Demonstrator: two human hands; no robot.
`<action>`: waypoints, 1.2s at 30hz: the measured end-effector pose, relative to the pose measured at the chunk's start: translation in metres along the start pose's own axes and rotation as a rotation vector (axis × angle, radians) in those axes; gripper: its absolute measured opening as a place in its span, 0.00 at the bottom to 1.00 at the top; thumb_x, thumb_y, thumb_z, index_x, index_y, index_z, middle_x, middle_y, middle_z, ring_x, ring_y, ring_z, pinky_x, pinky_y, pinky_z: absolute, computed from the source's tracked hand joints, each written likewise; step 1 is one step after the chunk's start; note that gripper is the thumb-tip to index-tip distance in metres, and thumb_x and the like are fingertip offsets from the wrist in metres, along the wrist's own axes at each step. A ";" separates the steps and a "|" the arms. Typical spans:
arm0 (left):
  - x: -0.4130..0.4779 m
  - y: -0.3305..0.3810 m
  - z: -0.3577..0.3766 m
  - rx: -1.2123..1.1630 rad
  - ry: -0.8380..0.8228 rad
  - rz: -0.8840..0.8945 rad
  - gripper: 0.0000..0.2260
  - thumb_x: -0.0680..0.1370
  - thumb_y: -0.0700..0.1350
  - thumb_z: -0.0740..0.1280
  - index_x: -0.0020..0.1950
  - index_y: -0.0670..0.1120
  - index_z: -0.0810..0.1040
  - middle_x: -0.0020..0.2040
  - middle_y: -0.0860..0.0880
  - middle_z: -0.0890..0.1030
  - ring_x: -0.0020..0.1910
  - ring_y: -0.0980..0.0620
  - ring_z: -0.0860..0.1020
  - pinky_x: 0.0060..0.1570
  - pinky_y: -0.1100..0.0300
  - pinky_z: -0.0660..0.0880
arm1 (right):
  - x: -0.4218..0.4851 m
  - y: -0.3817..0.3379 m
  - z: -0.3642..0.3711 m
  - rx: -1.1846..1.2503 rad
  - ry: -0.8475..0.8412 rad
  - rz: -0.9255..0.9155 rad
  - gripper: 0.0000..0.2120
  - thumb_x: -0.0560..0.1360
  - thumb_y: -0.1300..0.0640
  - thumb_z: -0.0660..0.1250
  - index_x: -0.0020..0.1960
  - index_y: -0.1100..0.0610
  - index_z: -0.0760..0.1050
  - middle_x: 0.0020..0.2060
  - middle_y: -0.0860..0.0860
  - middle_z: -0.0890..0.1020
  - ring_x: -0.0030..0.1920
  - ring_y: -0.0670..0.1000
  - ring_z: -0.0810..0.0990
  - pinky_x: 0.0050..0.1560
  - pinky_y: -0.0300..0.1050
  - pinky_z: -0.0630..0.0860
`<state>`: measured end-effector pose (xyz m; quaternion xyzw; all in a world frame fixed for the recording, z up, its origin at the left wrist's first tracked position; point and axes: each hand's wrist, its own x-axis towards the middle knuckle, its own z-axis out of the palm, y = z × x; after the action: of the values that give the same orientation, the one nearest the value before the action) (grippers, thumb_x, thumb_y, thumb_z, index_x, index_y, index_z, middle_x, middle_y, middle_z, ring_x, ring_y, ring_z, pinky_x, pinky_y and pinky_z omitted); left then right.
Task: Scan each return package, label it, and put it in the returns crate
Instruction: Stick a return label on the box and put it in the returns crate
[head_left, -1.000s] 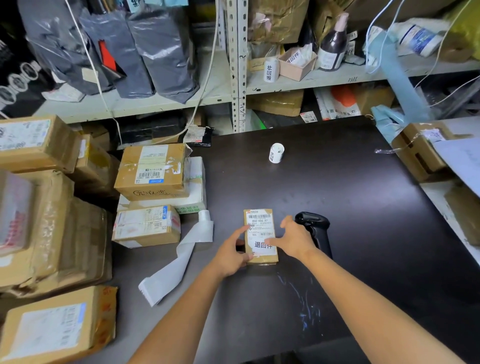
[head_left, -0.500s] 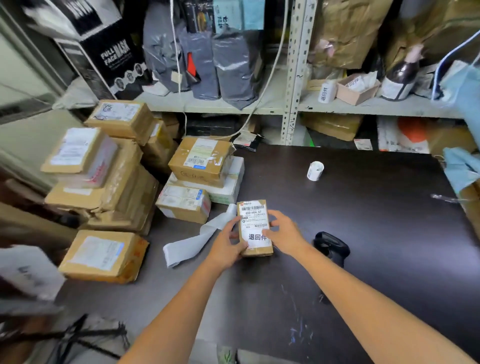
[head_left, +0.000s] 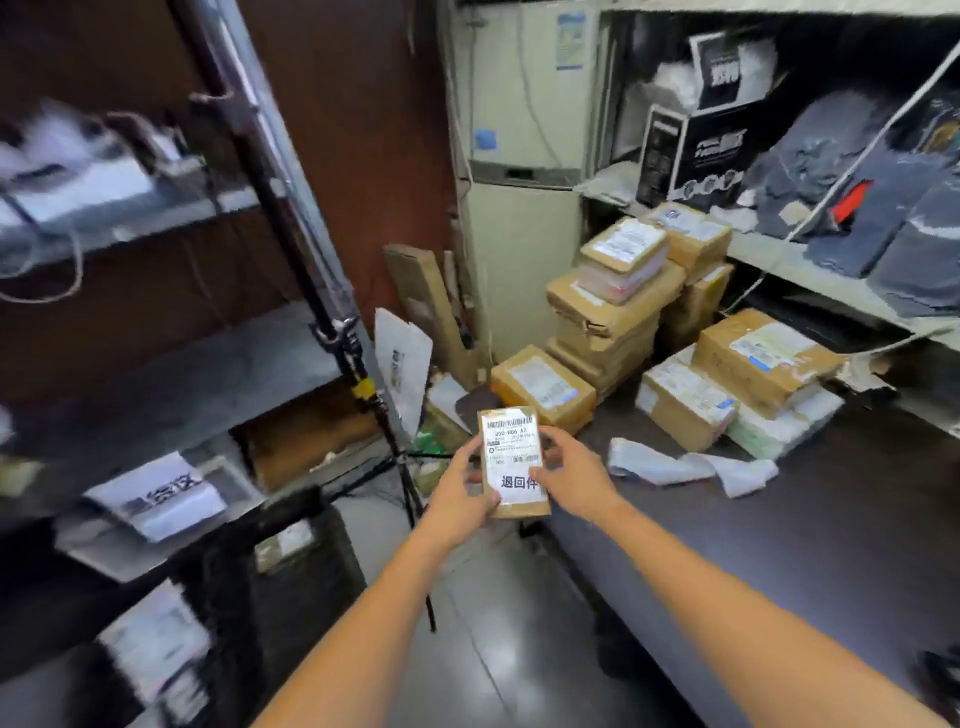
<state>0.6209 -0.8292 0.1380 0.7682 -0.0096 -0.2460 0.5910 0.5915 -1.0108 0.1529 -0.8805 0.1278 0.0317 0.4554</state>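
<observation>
While I hold the small brown package (head_left: 513, 460) up in the air, just past the left edge of the dark table (head_left: 805, 545), its white labels face me. My left hand (head_left: 460, 501) and right hand (head_left: 579, 475) both curl their fingers round its sides. Stacked brown boxes (head_left: 618, 312) sit at the table's far end.

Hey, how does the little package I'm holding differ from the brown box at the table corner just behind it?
The held package is smaller and narrower than the corner box. The left hand and right hand grip the held package in the air; the corner box rests on the table. Both are brown cardboard with white labels.
</observation>
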 end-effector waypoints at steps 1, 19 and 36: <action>-0.009 -0.011 -0.028 -0.013 0.049 -0.011 0.35 0.71 0.34 0.67 0.66 0.70 0.64 0.58 0.43 0.78 0.56 0.42 0.79 0.35 0.51 0.80 | 0.001 -0.019 0.024 -0.021 -0.037 -0.025 0.29 0.72 0.59 0.73 0.71 0.51 0.69 0.60 0.47 0.81 0.59 0.47 0.79 0.58 0.43 0.74; -0.168 -0.247 -0.412 -0.286 0.452 -0.287 0.37 0.76 0.32 0.67 0.74 0.65 0.59 0.62 0.44 0.75 0.53 0.46 0.79 0.38 0.56 0.81 | -0.038 -0.226 0.468 -0.084 -0.592 -0.167 0.27 0.76 0.63 0.70 0.72 0.55 0.67 0.61 0.51 0.80 0.55 0.47 0.80 0.47 0.38 0.81; -0.083 -0.579 -0.584 -0.439 0.841 -0.487 0.35 0.74 0.31 0.69 0.75 0.55 0.61 0.62 0.47 0.75 0.57 0.50 0.76 0.48 0.53 0.80 | 0.067 -0.139 0.894 -0.152 -0.992 -0.164 0.21 0.77 0.63 0.68 0.66 0.48 0.70 0.51 0.45 0.81 0.45 0.44 0.82 0.34 0.34 0.79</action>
<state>0.6158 -0.1017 -0.2548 0.6386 0.4584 -0.0429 0.6166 0.7461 -0.2228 -0.2702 -0.7972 -0.1761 0.4193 0.3971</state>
